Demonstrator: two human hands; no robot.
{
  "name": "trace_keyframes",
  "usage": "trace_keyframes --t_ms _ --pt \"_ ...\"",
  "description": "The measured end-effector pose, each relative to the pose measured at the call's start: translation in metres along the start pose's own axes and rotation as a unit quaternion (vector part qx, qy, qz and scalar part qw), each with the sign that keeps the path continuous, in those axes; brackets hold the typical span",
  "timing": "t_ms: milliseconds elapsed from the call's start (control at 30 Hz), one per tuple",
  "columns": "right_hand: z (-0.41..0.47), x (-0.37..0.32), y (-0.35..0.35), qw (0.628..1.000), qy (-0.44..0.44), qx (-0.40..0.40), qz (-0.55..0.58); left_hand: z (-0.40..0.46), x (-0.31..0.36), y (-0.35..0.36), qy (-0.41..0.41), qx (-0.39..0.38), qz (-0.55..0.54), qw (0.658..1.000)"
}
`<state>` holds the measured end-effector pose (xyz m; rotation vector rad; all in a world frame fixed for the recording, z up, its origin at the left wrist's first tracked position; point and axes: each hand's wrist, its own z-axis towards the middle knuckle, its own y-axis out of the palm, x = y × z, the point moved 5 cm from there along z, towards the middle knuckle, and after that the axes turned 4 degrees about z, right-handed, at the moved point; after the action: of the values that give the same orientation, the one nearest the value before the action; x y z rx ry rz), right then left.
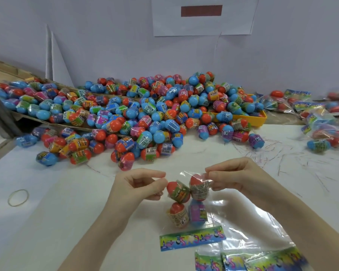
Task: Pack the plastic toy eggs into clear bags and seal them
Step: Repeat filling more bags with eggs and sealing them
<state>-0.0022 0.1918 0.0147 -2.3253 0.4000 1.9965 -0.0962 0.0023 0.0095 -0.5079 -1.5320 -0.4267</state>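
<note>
Near front edge of white table [47, 222], w/ clear bag [201, 194] held up btwn both hands, four eggs [179, 191] inside. Left hand [137, 184] pinching bag's open top at left corner, right hand [231, 178] pinching right corner, thumb against forefinger. Film thin, floppy, prob. slippery; eggs light, hard, apt to roll, so best gripped at mouth edge, both corners, weight hanging below. Red and blue shells, printed shrink labels; colourful header strip [192, 238] at bottom. Seal seemingly not yet closed, glare hiding it. Loose pile of eggs [145, 114] behind.
</note>
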Motion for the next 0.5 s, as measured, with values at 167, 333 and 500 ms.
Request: trace_keyframes --t_ms 167,333,500 --pt "0.000 0.000 -0.002 1.000 -0.023 -0.012 0.012 0.002 0.000 0.000 0.002 -0.070 -0.007 0.998" --pt "-0.002 -0.008 0.003 0.996 -0.082 -0.039 -0.013 0.007 0.001 0.000 -0.006 -0.145 0.000 0.989" --pt "-0.006 -0.018 0.010 0.987 -0.133 -0.067 -0.066 0.012 -0.006 -0.003 -0.023 -0.169 -0.066 0.983"
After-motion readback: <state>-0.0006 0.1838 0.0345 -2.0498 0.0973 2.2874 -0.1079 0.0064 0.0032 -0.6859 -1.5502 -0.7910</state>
